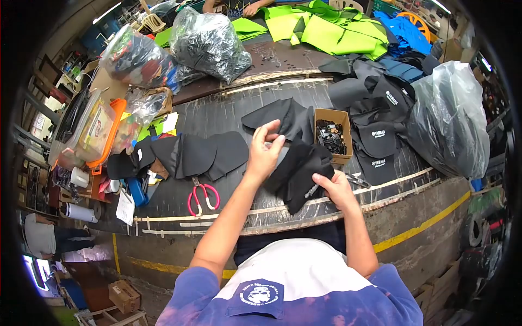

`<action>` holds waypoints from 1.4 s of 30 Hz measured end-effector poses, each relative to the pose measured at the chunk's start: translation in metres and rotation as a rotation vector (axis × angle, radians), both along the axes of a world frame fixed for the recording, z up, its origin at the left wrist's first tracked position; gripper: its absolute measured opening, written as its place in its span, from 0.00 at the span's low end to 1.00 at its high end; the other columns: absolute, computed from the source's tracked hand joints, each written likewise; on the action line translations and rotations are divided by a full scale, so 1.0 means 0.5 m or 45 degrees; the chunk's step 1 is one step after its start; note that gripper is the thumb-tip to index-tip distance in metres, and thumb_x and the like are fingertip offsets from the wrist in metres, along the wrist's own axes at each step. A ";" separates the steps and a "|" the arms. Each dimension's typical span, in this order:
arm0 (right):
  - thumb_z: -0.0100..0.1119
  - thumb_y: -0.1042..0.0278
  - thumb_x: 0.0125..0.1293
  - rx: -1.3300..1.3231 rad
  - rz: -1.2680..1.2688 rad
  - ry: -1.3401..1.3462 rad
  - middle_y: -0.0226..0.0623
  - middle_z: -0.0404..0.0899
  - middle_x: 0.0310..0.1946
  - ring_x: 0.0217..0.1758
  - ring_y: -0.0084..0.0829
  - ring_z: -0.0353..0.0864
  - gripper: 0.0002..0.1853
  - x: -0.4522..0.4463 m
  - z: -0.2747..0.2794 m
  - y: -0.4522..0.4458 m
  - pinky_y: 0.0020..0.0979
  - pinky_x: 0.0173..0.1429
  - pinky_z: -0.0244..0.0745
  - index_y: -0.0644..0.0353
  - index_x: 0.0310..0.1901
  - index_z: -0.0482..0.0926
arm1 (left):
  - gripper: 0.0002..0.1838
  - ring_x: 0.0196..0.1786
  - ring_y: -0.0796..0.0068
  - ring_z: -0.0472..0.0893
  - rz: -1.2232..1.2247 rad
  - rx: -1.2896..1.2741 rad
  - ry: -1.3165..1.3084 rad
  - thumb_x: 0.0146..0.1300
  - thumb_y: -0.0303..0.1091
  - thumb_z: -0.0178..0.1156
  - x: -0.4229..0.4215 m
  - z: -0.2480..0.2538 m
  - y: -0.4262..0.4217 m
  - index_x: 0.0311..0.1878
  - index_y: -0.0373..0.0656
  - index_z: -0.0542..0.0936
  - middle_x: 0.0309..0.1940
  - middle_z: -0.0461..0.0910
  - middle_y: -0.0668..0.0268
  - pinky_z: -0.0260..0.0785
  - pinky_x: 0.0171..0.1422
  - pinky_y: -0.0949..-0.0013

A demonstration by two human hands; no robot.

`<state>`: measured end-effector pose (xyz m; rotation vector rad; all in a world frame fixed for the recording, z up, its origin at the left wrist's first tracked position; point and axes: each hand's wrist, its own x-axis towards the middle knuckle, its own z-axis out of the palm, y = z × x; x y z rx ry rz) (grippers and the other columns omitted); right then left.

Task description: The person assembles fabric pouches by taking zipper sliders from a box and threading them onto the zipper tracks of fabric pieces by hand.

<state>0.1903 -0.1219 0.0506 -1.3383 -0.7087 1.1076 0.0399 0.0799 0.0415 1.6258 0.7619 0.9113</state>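
Note:
My right hand [338,191] grips the edge of a black fabric piece [299,174] with small white lettering, thumb on top. My left hand [265,153] is raised at the piece's left side, its fingers loosely bent and apart, with nothing seen in them. Behind it lies a folded black fabric piece [285,118]. A cardboard box [341,158] of small black parts stands just beyond the held piece. Right of the box is a stack of black pieces [376,136] printed with YAMAHA in white. Near my right hand lies a small metal tool [358,181], its kind unclear.
Pink-handled scissors [203,198] and overlapping black pieces [190,155] lie on the left. A clear plastic bag [451,119] stands at the right edge. Across the table are a filled plastic bag [209,46], green fabric [331,35] and another person's hands [251,9].

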 end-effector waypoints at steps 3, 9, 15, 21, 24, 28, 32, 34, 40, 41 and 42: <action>0.71 0.55 0.75 -0.189 -0.038 -0.086 0.20 0.83 0.29 0.29 0.11 0.75 0.13 0.032 -0.025 -0.022 0.20 0.31 0.69 0.57 0.42 0.88 | 0.31 0.67 0.60 0.80 0.221 0.569 0.344 0.67 0.33 0.71 0.020 -0.048 0.046 0.73 0.48 0.79 0.68 0.80 0.56 0.73 0.73 0.55; 0.70 0.56 0.75 -0.208 0.003 -0.297 0.26 0.87 0.34 0.33 0.14 0.79 0.16 0.070 -0.111 -0.037 0.24 0.37 0.76 0.64 0.43 0.87 | 0.33 0.72 0.50 0.74 0.289 0.782 0.923 0.59 0.40 0.74 0.056 -0.110 0.094 0.71 0.53 0.82 0.70 0.78 0.55 0.72 0.72 0.50; 0.70 0.53 0.74 -0.225 -0.018 -0.532 0.27 0.85 0.28 0.30 0.15 0.78 0.20 0.074 -0.148 -0.045 0.27 0.35 0.74 0.68 0.41 0.86 | 0.17 0.56 0.56 0.82 0.331 0.974 0.992 0.61 0.37 0.69 0.056 -0.098 0.162 0.54 0.52 0.91 0.51 0.88 0.65 0.75 0.59 0.52; 0.70 0.58 0.76 -0.291 0.019 -0.559 0.24 0.85 0.32 0.33 0.13 0.77 0.16 0.083 -0.142 -0.050 0.23 0.37 0.74 0.68 0.44 0.86 | 0.13 0.50 0.59 0.85 0.839 1.431 0.691 0.58 0.30 0.70 -0.091 0.093 0.200 0.46 0.54 0.92 0.41 0.89 0.68 0.76 0.56 0.54; 0.70 0.58 0.76 -0.268 0.023 -0.511 0.24 0.85 0.32 0.32 0.12 0.76 0.16 0.081 -0.136 -0.046 0.23 0.36 0.73 0.67 0.45 0.86 | 0.15 0.52 0.62 0.83 0.927 1.537 0.665 0.58 0.33 0.72 -0.203 0.133 0.217 0.49 0.54 0.92 0.42 0.88 0.71 0.72 0.60 0.52; 0.69 0.60 0.76 -0.279 0.066 -0.531 0.24 0.86 0.33 0.34 0.12 0.78 0.15 0.081 -0.124 -0.044 0.23 0.37 0.75 0.67 0.45 0.86 | 0.19 0.54 0.59 0.83 0.814 1.325 0.967 0.57 0.32 0.73 -0.300 0.071 0.197 0.55 0.50 0.90 0.46 0.88 0.66 0.72 0.64 0.53; 0.69 0.64 0.77 -0.129 0.098 -0.371 0.23 0.86 0.34 0.36 0.12 0.79 0.12 0.083 -0.132 -0.041 0.22 0.39 0.77 0.67 0.45 0.86 | 0.24 0.60 0.56 0.83 0.785 1.238 1.212 0.58 0.30 0.71 -0.299 -0.015 0.173 0.60 0.49 0.87 0.54 0.86 0.60 0.74 0.67 0.56; 0.69 0.65 0.77 -0.107 0.112 -0.311 0.23 0.86 0.34 0.37 0.12 0.80 0.11 0.072 -0.097 -0.046 0.22 0.39 0.77 0.67 0.45 0.86 | 0.29 0.61 0.61 0.83 0.551 1.040 0.663 0.58 0.32 0.74 -0.233 0.007 0.109 0.66 0.46 0.84 0.60 0.84 0.60 0.73 0.68 0.60; 0.72 0.61 0.75 -0.061 0.229 -0.350 0.15 0.79 0.28 0.29 0.08 0.70 0.12 0.070 -0.091 -0.033 0.20 0.30 0.64 0.63 0.41 0.88 | 0.30 0.52 0.80 0.80 -0.479 -0.373 0.119 0.64 0.35 0.78 -0.049 -0.037 -0.104 0.69 0.43 0.81 0.50 0.83 0.68 0.74 0.55 0.70; 0.72 0.61 0.75 -0.064 0.224 -0.352 0.15 0.79 0.28 0.29 0.08 0.70 0.12 0.073 -0.090 -0.034 0.20 0.30 0.64 0.63 0.41 0.88 | 0.30 0.52 0.80 0.80 -0.484 -0.375 0.118 0.64 0.35 0.78 -0.040 -0.050 -0.112 0.69 0.43 0.81 0.50 0.83 0.68 0.74 0.55 0.70; 0.72 0.61 0.75 -0.065 0.222 -0.381 0.14 0.78 0.27 0.29 0.07 0.69 0.12 0.075 -0.086 -0.034 0.20 0.29 0.62 0.63 0.40 0.88 | 0.28 0.50 0.80 0.80 -0.485 -0.426 0.186 0.65 0.35 0.77 -0.032 -0.050 -0.118 0.67 0.42 0.81 0.48 0.83 0.69 0.74 0.54 0.71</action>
